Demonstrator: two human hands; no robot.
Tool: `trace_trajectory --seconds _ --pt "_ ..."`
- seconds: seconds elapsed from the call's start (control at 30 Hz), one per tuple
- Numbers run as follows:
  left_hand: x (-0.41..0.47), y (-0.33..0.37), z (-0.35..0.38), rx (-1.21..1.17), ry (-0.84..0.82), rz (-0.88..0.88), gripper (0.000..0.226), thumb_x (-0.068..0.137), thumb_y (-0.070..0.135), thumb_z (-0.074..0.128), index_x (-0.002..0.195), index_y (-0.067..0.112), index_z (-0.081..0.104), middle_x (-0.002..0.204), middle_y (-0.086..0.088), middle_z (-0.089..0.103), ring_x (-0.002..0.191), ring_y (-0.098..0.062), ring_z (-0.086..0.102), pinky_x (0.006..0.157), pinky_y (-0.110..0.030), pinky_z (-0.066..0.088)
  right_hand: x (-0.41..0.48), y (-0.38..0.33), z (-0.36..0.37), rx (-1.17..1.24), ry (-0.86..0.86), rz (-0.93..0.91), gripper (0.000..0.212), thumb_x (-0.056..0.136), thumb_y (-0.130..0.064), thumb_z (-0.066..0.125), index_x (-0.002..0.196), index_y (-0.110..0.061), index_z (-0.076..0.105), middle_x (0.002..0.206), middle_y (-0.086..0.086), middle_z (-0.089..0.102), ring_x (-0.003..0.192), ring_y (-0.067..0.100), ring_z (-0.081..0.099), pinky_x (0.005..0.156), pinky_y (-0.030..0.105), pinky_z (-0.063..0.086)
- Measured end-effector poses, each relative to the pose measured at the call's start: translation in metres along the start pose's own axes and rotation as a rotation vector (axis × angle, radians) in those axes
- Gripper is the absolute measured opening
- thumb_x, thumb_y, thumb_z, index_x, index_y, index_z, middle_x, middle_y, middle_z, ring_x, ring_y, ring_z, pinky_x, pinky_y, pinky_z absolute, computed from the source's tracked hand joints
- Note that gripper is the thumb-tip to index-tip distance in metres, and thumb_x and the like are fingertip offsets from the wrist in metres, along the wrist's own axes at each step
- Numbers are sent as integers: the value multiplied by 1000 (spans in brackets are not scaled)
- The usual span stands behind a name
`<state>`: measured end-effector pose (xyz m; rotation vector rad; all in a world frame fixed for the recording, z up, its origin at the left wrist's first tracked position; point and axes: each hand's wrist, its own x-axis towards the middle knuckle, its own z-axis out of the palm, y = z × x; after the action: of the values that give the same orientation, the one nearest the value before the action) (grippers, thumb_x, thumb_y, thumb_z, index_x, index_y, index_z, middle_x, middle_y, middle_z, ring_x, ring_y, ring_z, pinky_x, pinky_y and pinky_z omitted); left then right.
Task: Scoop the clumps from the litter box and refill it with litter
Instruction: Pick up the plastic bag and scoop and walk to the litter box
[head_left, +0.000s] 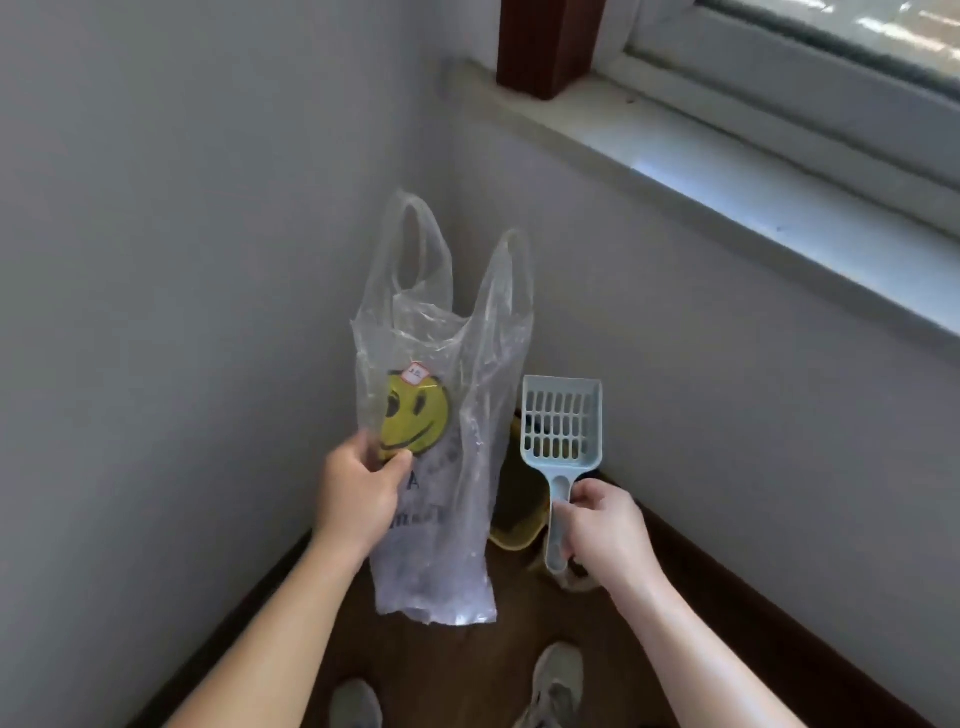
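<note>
Left hand (358, 493) pinching clear smiley-face plastic bag (441, 415), holding it upright; right hand (602, 525) gripping pale-blue litter scoop (562, 426) handle.

Both forearms bare, coming in from the bottom corners of the view and reaching forward, converging slightly, hands level with each other and apart. Left hand (358, 493): back toward the camera, wrist straight, thumb and fingers pinching one side of a clear plastic bag (441, 415), held raised in front of the body. Right hand (605, 525): fingers curled round the handle of a pale blue scoop (561, 421), thumb end of the fist toward the scoop head, which points up and away.
</note>
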<state>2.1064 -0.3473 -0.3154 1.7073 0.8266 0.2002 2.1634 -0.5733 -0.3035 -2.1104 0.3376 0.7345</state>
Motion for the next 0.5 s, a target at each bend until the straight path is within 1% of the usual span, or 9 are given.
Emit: trace_trajectory --seconds 0.1,0.17,0.2,0.23,0.3,0.33,0.37,0.43,0.5 --pt "36 -67 23 18 0 5 27 87 6 70 86 33 68 86 15 72 80 3 67 73 -24 52 62 35 42 21 6 -4 13 94 -16 60 86 -13 70 74 -1 73 65 15 69 50 25 51" --pt "61 -117 37 26 -12 23 26 88 6 68 85 32 69 85 15 72 79 5 66 71 -23 50 106 64 77 49 2 9 16 95 -17 58 86 -12 70 79 1 75 72 20 72 61 35 59" --pt "75 -145 44 32 -14 34 26 88 6 67 83 31 69 83 15 72 77 4 66 70 -23 50 128 78 94 50 -2 15 16 95 -18 58 87 -11 70 80 2 75 75 21 71 68 39 59" --pt "88 -172 50 37 -14 49 28 87 4 67 81 31 69 79 17 72 75 5 65 69 -22 49 149 93 111 45 -2 17 16 94 -18 58 88 -10 70 81 4 74 75 19 71 69 39 59" --pt "115 -226 60 76 -20 90 31 85 2 68 79 33 68 73 23 70 72 11 62 67 -17 48 191 124 141 28 22 2 16 94 -13 57 87 -5 69 80 6 73 72 10 67 58 31 51" --pt "128 -252 64 106 -27 110 30 83 3 68 79 33 67 71 24 69 70 12 61 68 -18 48 211 140 155 23 38 -10 17 94 -11 57 85 -3 69 80 5 73 71 5 66 55 28 47" --pt "140 -275 70 130 -37 120 26 81 6 69 79 32 67 70 23 68 69 10 61 69 -21 49 230 157 170 20 49 -21 18 94 -10 56 84 -3 69 79 3 74 71 3 66 54 27 47" --pt "159 -318 82 128 -76 122 16 79 14 68 81 30 67 69 23 69 70 1 63 71 -26 47 264 190 197 28 56 -30 19 94 -13 57 81 -6 69 78 -1 74 73 6 69 61 34 56" --pt "172 -354 93 157 -118 165 16 78 21 65 90 31 69 80 22 71 80 -3 66 74 -25 46 294 219 223 31 44 -20 20 94 -14 58 78 -8 69 78 -2 74 75 13 71 68 40 59"
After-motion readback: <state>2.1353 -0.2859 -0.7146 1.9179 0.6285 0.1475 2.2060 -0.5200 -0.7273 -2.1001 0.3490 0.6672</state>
